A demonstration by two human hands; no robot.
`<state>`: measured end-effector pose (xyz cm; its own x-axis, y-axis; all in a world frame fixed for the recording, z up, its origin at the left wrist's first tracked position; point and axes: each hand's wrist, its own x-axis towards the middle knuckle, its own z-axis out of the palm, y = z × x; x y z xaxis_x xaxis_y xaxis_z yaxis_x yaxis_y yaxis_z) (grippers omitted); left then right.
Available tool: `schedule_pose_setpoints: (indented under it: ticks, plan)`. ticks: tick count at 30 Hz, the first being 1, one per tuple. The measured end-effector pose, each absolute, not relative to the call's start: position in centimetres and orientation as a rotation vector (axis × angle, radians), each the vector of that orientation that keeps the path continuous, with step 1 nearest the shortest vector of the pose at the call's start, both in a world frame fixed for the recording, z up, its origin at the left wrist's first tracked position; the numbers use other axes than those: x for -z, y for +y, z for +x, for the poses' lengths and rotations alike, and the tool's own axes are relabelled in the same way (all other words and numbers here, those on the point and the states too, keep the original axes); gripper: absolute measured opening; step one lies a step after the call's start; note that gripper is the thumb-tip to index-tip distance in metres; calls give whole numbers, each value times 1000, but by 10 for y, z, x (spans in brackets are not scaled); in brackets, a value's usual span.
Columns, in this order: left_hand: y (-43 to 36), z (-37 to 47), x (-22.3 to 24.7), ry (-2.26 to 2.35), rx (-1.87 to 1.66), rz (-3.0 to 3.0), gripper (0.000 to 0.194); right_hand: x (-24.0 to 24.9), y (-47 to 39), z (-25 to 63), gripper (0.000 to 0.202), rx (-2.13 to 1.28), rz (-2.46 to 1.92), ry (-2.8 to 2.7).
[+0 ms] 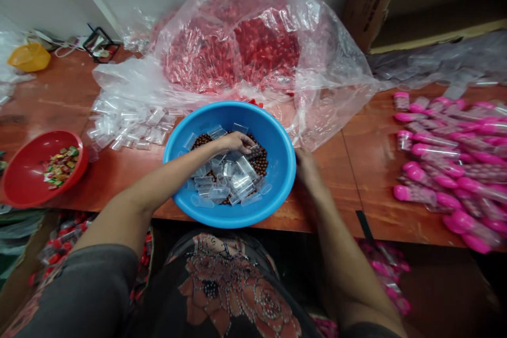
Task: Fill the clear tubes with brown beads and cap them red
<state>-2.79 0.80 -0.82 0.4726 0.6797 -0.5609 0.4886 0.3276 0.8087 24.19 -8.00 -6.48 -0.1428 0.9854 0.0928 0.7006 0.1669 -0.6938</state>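
Observation:
A blue plastic basin [283, 179] stands at the table's front edge, holding small brown balls [259, 165] and a heap of clear plastic tubes [237, 177]. My left hand [236, 142] reaches into it, fingers curled around a clear tube [254, 152] that lies among the balls near the far right of the heap. Brown shows through this tube; how full it is I cannot make out. Against the outside of the basin's right rim is my right hand [304, 166], dark and blurred, its fingers mostly hidden.
Behind the basin sits a large clear bag [325, 63] of red pieces. Loose clear tubes [134, 124] lie left of it. A red bowl [24, 169] with wrapped candies [61, 166] is at far left. Pink-capped filled tubes [455, 169] pile up on the right.

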Motion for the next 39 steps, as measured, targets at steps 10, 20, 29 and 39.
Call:
schedule_pose_setpoints:
  ticks: [10,20,29,39]
  plan:
    - [6,-44,-29,898,-338,1045,29,39,-97,231,41,-880,-1516,-996]
    - [-51,-59,-80,719,-527,841,43,-48,-118,195,35,-1181,-1008,-689]
    - [-90,-65,-84,677,-645,713,52,-70,-129,160,59,-1351,-955,-895]
    - [-96,-69,-82,721,-665,761,48,-75,-128,149,62,-1298,-965,-914]
